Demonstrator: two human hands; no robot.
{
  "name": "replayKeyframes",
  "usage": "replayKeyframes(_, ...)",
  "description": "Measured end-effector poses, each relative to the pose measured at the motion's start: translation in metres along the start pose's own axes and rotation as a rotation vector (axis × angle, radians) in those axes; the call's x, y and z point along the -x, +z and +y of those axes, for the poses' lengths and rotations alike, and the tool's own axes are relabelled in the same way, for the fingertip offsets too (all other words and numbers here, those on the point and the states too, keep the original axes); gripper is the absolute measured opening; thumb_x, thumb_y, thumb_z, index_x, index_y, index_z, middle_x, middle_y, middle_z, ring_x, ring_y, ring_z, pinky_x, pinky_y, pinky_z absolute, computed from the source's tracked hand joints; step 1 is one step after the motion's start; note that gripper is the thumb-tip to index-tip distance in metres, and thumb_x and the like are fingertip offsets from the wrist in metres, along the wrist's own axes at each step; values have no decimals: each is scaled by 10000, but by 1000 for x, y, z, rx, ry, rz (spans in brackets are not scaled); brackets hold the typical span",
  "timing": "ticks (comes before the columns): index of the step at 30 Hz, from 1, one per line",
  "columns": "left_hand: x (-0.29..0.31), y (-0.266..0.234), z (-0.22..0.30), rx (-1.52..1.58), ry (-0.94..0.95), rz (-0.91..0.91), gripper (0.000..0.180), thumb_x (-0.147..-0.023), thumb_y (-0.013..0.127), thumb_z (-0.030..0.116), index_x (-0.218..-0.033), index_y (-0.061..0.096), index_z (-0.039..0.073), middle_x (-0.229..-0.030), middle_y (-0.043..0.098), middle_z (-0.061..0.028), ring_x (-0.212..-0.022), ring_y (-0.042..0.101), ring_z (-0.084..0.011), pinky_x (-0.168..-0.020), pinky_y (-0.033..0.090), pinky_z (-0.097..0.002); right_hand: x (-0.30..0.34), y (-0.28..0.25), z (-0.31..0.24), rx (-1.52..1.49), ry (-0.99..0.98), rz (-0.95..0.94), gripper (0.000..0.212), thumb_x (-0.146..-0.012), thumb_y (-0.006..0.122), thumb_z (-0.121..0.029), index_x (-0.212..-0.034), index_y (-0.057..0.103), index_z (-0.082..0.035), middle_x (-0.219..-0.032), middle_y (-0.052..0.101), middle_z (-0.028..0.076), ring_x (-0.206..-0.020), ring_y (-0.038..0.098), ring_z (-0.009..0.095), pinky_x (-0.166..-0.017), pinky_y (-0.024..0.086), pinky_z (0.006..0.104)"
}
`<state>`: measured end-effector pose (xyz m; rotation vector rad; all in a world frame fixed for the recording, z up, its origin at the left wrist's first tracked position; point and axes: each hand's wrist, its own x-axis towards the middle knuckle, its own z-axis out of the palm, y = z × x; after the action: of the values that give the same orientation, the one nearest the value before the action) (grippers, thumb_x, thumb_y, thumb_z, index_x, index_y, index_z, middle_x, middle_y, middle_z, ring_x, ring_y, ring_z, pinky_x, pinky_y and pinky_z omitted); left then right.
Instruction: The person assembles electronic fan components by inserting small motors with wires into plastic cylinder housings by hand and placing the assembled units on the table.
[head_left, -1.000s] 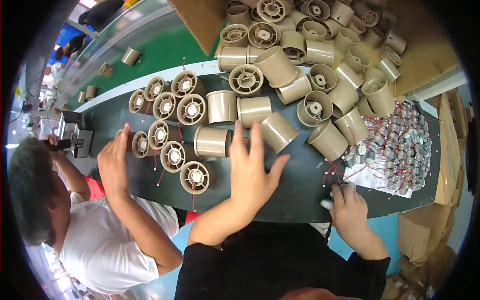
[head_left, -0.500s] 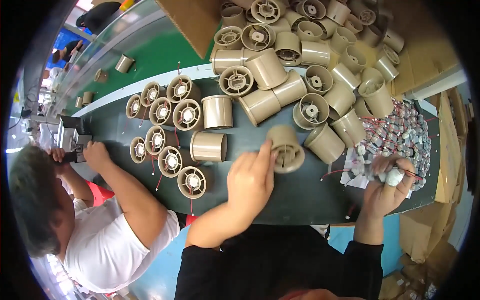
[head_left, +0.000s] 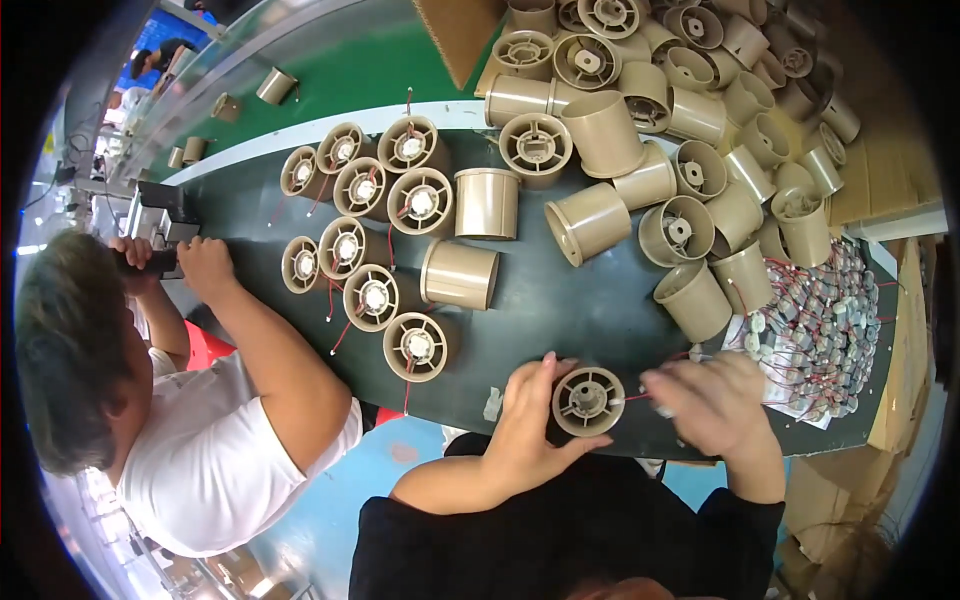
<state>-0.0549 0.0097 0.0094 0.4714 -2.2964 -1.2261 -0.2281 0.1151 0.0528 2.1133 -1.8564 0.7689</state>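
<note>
My left hand (head_left: 530, 430) is closed around a beige cylindrical plastic housing (head_left: 588, 400), its spoked, ring-shaped end facing up. Close to the housing's right side, my right hand (head_left: 712, 402) is curled and partly smeared by motion. A thin red wire (head_left: 637, 397) spans from the housing's rim to its fingertips. Whether a motor is inside the right hand's fingers is hidden. To the right lies a pile of small motors (head_left: 825, 330) with red wires. Several housings with white centres and trailing wires (head_left: 415, 346) stand left of my left hand.
Plain beige housings (head_left: 605, 135) are heaped at the far right, partly in a cardboard box (head_left: 885, 190). A green conveyor belt (head_left: 340, 70) runs behind the dark table (head_left: 540, 330). At the left, a person in a white shirt (head_left: 240, 450) handles a small metal device (head_left: 160, 215).
My left hand has drawn the housing nearer and turned its spoked end up. My right hand has moved left to the housing; the white-wrapped motor it held is no longer visible.
</note>
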Motion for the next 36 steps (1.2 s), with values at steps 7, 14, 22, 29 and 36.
replayKeyframes(7, 8, 5, -7, 124, -76, 15, 821, -487, 754, 74, -1177, 319, -26, -1131, 455, -166, -890, 486, -294, -748, 401, -335, -23, 9, -22, -159, -47, -393, 288, -585, 564, -166, -864, 564, -96, -766, 509, 6, -565, 484, 117, -506, 348, 231)
replayKeyframes(14, 7, 3, -8, 191, -74, 3, 740, -513, 735, 45, -1145, 360, -41, -1141, 441, -180, -931, 501, -283, -753, 408, -338, -23, 9, -27, -134, 56, -405, 334, -541, 620, -169, -855, 546, -83, -709, 473, 8, -535, 470, 138, -494, 353, 250)
replayKeyframes(22, 14, 4, -14, 286, -47, -43, 653, -600, 671, -19, -1168, 350, -46, -1162, 399, -205, -1044, 437, -303, -824, 399, -320, -42, 13, -26, -340, 267, -528, 171, -542, 619, -177, -659, 536, -84, -623, 462, 40, -521, 494, 206, -475, 377, 313)
replayKeyframes(29, 21, 5, -18, 265, 33, 5, 424, -655, 609, -61, -1055, 468, -59, -1099, 436, -196, -964, 491, -279, -789, 423, -300, -42, 14, -17, -486, 419, -682, 121, -609, 558, -167, -652, 546, -55, -621, 496, 67, -551, 514, 240, -488, 394, 341)
replayKeyframes(36, 18, 1, -11, 262, -55, 40, 182, -671, 595, -55, -848, 551, -46, -893, 503, -134, -816, 525, -232, -663, 447, -281, -38, 11, -21, -532, 402, -692, 181, -627, 573, -149, -789, 544, -72, -678, 505, 77, -577, 526, 258, -519, 422, 332)
